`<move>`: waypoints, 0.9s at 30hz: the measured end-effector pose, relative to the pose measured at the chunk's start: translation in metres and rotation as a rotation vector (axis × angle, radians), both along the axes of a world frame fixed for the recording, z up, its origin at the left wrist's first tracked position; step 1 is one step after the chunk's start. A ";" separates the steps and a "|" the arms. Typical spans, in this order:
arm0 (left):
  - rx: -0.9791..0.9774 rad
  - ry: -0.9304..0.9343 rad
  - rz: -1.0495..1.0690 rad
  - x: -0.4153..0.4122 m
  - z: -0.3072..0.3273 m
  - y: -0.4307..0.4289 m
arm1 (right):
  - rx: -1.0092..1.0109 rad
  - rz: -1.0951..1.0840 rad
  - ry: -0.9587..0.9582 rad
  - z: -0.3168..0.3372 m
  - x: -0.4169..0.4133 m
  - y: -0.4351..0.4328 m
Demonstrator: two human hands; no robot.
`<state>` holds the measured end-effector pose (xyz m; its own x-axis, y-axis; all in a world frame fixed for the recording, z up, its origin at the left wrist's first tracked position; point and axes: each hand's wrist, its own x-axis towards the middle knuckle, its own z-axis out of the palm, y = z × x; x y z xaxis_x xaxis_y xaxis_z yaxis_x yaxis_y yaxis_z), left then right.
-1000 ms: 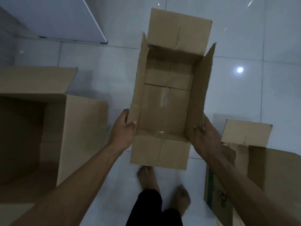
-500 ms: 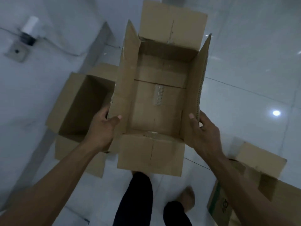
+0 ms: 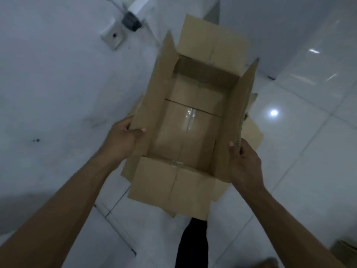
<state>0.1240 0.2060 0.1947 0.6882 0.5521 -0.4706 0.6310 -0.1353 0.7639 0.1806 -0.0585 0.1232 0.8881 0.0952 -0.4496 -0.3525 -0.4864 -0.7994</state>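
Observation:
I hold an open brown cardboard box point(image 3: 189, 136) in the air in front of me, its four flaps spread and its taped bottom bare inside. My left hand point(image 3: 122, 138) grips the near end of the left long flap, thumb over the inner face. My right hand point(image 3: 244, 162) grips the near end of the right long flap, thumb inside, fingers outside. The short near flap folds down toward me.
Another cardboard box point(image 3: 253, 132) lies on the white tiled floor point(image 3: 301, 151) right under the held one, mostly hidden by it. A white wall point(image 3: 58, 84) with a socket plate point(image 3: 114, 36) stands on the left. A corner of a third box point(image 3: 345, 247) shows at the lower right. My dark trouser leg point(image 3: 193, 244) is below.
I have turned left while carrying the box. The floor box that was at my left is now beneath the held box, and the box at the right has slid almost out of view.

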 end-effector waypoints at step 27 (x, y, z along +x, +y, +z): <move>-0.041 0.238 -0.339 0.044 -0.097 0.073 | -0.142 -0.090 0.197 -0.036 -0.017 0.063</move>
<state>0.1676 0.2793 0.0972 0.6971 0.2904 -0.6555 0.7157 -0.3377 0.6114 0.1634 0.0047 0.0873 0.7838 -0.0571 -0.6183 -0.5420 -0.5487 -0.6365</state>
